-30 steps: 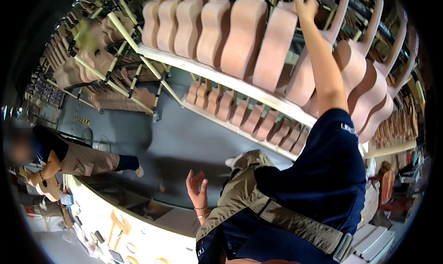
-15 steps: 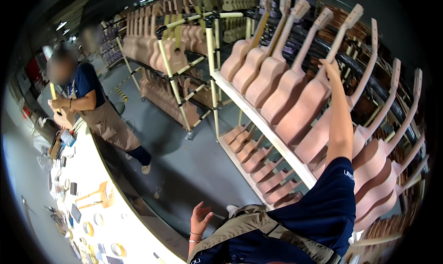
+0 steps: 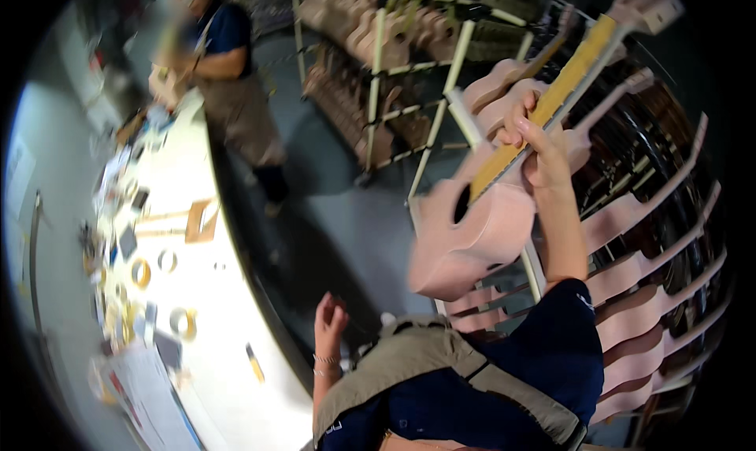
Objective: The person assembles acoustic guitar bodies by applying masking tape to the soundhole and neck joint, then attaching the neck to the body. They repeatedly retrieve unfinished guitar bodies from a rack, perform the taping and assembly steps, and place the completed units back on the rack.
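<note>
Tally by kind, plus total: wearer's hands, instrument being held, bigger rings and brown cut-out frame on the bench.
Left hand and right hand: 2
Held guitar-shaped instrument: 1
Bigger rings on the bench: 3
Brown cut-out frame: 1
Total: 7

Rocking a navy short-sleeved shirt (image 3: 543, 347) with a small white marking (image 3: 584, 300) on the sleeve (image 3: 563, 313), plus wide khaki straps (image 3: 512, 385) over it. Two thin bracelets (image 3: 325, 360) on the left wrist (image 3: 324, 367), maybe beaded, kinda blurry there tbh.
</note>
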Tool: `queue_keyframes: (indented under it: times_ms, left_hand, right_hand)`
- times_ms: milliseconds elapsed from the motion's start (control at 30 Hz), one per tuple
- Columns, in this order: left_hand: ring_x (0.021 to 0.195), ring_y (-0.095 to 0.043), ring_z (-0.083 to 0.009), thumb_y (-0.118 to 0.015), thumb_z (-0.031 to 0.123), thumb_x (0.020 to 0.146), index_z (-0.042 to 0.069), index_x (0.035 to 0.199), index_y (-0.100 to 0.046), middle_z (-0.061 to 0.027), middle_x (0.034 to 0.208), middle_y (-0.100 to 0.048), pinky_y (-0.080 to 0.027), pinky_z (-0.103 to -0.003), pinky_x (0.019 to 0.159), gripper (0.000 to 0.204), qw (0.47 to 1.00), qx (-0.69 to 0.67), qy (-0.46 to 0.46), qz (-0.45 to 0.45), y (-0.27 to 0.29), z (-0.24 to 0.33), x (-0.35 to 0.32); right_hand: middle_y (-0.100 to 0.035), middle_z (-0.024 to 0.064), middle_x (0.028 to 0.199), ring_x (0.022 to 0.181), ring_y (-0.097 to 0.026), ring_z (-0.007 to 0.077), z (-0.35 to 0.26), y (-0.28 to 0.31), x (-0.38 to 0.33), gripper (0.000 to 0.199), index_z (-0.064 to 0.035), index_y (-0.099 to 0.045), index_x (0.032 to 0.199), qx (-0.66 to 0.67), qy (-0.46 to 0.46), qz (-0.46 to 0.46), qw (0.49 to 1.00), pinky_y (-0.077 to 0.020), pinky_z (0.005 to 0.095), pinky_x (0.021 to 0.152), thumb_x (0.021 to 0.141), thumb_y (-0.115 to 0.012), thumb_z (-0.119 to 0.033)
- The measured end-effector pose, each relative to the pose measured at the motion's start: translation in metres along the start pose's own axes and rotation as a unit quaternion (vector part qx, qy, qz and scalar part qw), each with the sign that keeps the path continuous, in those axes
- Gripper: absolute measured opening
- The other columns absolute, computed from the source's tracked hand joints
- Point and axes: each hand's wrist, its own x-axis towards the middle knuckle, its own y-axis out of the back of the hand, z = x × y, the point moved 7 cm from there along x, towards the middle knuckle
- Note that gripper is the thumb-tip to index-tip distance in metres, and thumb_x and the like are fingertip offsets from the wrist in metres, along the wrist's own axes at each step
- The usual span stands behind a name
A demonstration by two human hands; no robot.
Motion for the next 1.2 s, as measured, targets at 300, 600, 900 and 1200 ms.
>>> queue_keyframes:
  times_ms: [300, 600, 900, 1200]
  left_hand:
    - [0.117, -0.048, -0.0299, -0.058, 0.035, 0.086, -0.005, 0.133, -0.034, -0.0176, 0.129, -0.048, -0.041, -0.042, 0.098, 0.066, 0.889, -0.322, -0.19, 0.263, 0.134, 0.059, -0.183]
    - [0.105, -0.057, -0.0279, -0.061, 0.025, 0.085, -0.003, 0.126, -0.042, -0.0162, 0.117, -0.055, -0.05, -0.04, 0.088, 0.053, 0.607, -0.359, -0.314, 0.636, 0.19, -0.053, -0.433]
    - [0.112, -0.048, -0.0341, -0.065, 0.025, 0.081, -0.005, 0.123, -0.046, -0.0197, 0.122, -0.051, -0.039, -0.043, 0.095, 0.055, 0.286, 0.25, 0.154, 0.912, 0.133, -0.05, -0.527]
    - [0.112, -0.052, -0.0312, -0.063, 0.015, 0.079, 0.004, 0.109, -0.059, -0.0158, 0.111, -0.061, -0.042, -0.04, 0.095, 0.032, 0.495, 0.583, 0.009, 0.644, 0.346, 0.15, -0.3]
  right_hand:
    - [-0.041, -0.0003, 0.08, 0.077, -0.045, 0.0141, 0.127, -0.253, -0.09, 0.041, -0.0131, -0.042, 0.104, 0.509, -0.139, -0.235, 0.816, -0.0388, 0.0329, 0.084, 0.071, -0.067, -0.014]
    - [-0.054, 0.0163, 0.118, 0.118, -0.049, 0.0348, 0.283, -0.388, -0.237, 0.041, -0.0056, -0.05, 0.111, 0.32, -0.595, -0.366, 0.64, -0.0433, 0.0459, 0.097, 0.094, -0.045, -0.043]
    - [-0.047, 0.0151, 0.128, 0.123, -0.044, 0.0309, 0.34, -0.469, -0.379, 0.04, -0.0072, -0.043, 0.117, 0.213, -0.719, -0.457, 0.479, -0.0379, 0.0437, 0.102, 0.096, -0.041, -0.041]
    - [-0.065, 0.016, 0.101, 0.092, -0.065, 0.0265, 0.389, -0.462, -0.343, 0.056, 0.0035, -0.055, 0.111, -0.054, -0.644, -0.677, 0.352, -0.0509, 0.0347, 0.081, 0.093, -0.046, -0.049]
